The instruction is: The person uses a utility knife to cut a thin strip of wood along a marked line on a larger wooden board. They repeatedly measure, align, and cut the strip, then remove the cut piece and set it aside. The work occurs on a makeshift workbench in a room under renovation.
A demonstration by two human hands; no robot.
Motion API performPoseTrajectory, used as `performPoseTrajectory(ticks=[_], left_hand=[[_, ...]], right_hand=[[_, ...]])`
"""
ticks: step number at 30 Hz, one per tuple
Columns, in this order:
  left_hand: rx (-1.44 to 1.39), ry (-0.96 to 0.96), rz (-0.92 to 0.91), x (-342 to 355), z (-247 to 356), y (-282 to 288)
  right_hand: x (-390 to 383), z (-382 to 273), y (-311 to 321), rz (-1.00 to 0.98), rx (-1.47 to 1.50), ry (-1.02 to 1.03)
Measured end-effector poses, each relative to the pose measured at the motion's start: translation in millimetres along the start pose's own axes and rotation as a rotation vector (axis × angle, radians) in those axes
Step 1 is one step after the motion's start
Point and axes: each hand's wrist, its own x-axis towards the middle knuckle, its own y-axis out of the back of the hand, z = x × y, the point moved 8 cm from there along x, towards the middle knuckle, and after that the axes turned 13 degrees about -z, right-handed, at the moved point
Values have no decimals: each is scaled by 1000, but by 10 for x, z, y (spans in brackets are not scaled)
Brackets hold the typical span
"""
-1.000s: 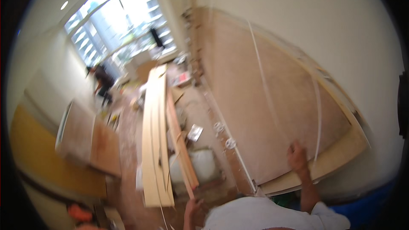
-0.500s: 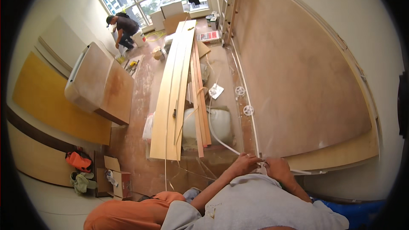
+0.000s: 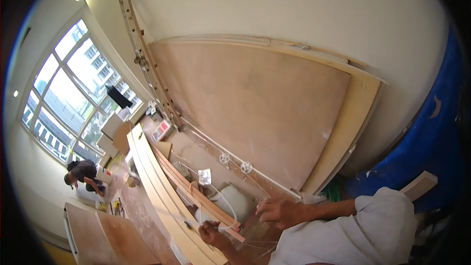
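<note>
A thin white flexible tube [image 3: 230, 200] curves down past the planks to my left hand [image 3: 212, 234], whose fingers are closed around its lower part. My right hand [image 3: 279, 213] is a little to the right and higher, apart from the left. Its fingers are curled together, and anything between them is too small to make out. Long pale wooden planks [image 3: 154, 181] lie left of my hands, with a small dark tool [image 3: 188, 225] on them. Beside them are narrower reddish-brown strips [image 3: 179, 173].
A large brown panel [image 3: 250, 113] leans on the right wall, near a ladder [image 3: 147, 68]. Two white wheel-shaped pieces [image 3: 246, 167] lie by its base. A blue sheet [image 3: 417, 152] hangs at right. Another person [image 3: 86, 174] bends near the window. A filled pale sack [image 3: 230, 199] sits beside the strips.
My view has swung to the right. My hands were close together on the white tube by the panel's base; now they are apart, the left one farther left with the tube.
</note>
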Motion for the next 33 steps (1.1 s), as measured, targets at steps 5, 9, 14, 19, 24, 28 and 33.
performPoseTrajectory(ticks=[5, 9, 14, 19, 24, 28, 33], left_hand=[[-374, 67, 88, 1, 366, -456], [-441, -70, 133, 230, 313, -287], [-326, -260, 295, 331, 467, 504], [-213, -432, 443, -103, 1983, 945], [581, -485, 817, -1001, 2746, 1848], [158, -484, 1126, -1426, 2958, 1791], [308, -524, 1350, -2910, 3534, 1545]], right_hand=[[374, 729, -706, -34, 172, -77], [624, 1120, -911, -178, 216, -18], [571, 1605, -1106, -606, 173, -57], [-434, 2920, -1784, -661, 132, -284], [-1412, 3860, -1857, -744, 19, -562], [-2080, 4398, -1586, -797, 19, -645], [-1731, 4255, -1659, -1066, -25, -556]])
